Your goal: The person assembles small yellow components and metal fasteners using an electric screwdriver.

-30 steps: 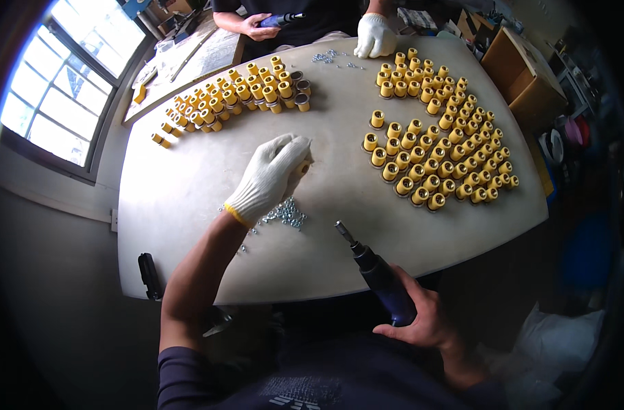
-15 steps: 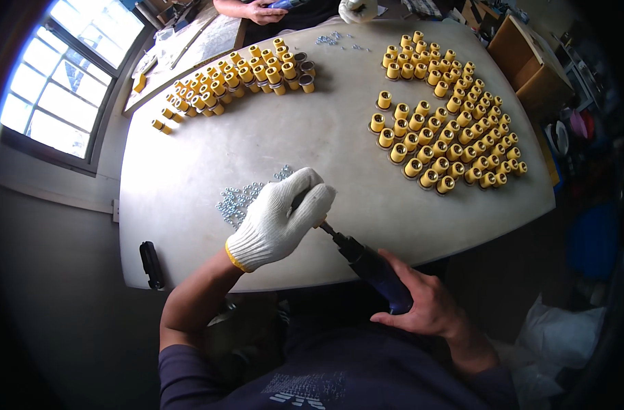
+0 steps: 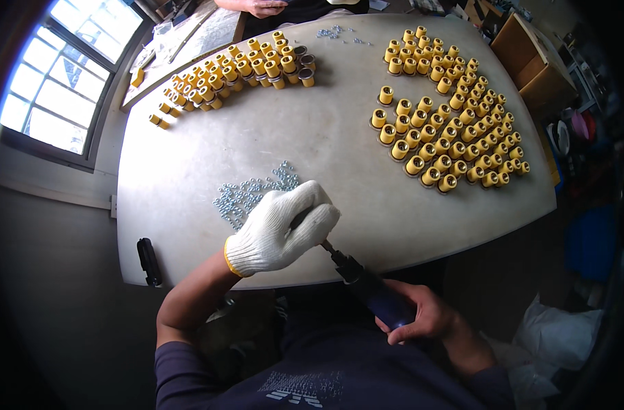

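My left hand (image 3: 278, 232), in a white knitted glove, is closed round a small part whose dark edge (image 3: 300, 217) shows between thumb and fingers; the glove hides most of it. In my bare right hand (image 3: 425, 314) is a dark blue electric screwdriver (image 3: 377, 295), gripped round its body. Its bit (image 3: 328, 246) points up and left into the underside of the gloved fist; the tip is hidden. Just left of and beyond the glove lie many small silvery nuts (image 3: 247, 198), spread loosely on the table.
Yellow cylindrical parts with dark flanges stand in a large group (image 3: 455, 130) at right and another (image 3: 223, 75) at far left. A black folding tool (image 3: 148, 262) rests near the left edge. Across the grey table (image 3: 312, 143) are more nuts (image 3: 336, 31) and another person's hand (image 3: 265, 8).
My right hand has shifted slightly down, its thumb now lower on the screwdriver. The gloved hand stays nearly in place. Across the table, the other person's blue tool has left the view.
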`<state>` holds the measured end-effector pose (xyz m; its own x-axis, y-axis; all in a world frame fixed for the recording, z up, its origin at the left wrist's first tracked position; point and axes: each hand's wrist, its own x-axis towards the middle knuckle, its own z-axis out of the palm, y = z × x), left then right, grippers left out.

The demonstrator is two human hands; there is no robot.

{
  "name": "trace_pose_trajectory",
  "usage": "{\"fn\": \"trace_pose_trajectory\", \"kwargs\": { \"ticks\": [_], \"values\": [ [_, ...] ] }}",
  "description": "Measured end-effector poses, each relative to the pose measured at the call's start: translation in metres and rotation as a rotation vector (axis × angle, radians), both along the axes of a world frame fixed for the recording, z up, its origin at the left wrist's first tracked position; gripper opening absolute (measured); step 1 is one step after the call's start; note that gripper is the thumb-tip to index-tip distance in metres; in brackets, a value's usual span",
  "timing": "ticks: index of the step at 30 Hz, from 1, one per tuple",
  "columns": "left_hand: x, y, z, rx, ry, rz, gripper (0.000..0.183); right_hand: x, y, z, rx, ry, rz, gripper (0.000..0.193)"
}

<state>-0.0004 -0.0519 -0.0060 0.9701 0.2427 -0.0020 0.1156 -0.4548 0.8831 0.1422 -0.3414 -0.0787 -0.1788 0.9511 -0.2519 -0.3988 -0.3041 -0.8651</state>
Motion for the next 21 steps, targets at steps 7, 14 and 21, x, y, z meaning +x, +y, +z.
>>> {"fn": "trace_pose_trajectory", "kwargs": {
  "ticks": [7,14,21],
  "values": [
    [-0.002,0.012,-0.004,-0.077,0.122,-0.078,0.018,0.000,-0.001,-0.016,-0.099,0.472,0.068,0.103],
    [0.022,0.052,0.008,-0.183,0.333,-0.482,0.023,0.020,0.001,0.020,0.053,-0.542,0.019,0.117],
    [0.061,0.052,0.005,0.149,0.189,-0.077,0.018,0.023,-0.015,0.019,0.028,-0.716,-0.011,0.114]
  ]
}}
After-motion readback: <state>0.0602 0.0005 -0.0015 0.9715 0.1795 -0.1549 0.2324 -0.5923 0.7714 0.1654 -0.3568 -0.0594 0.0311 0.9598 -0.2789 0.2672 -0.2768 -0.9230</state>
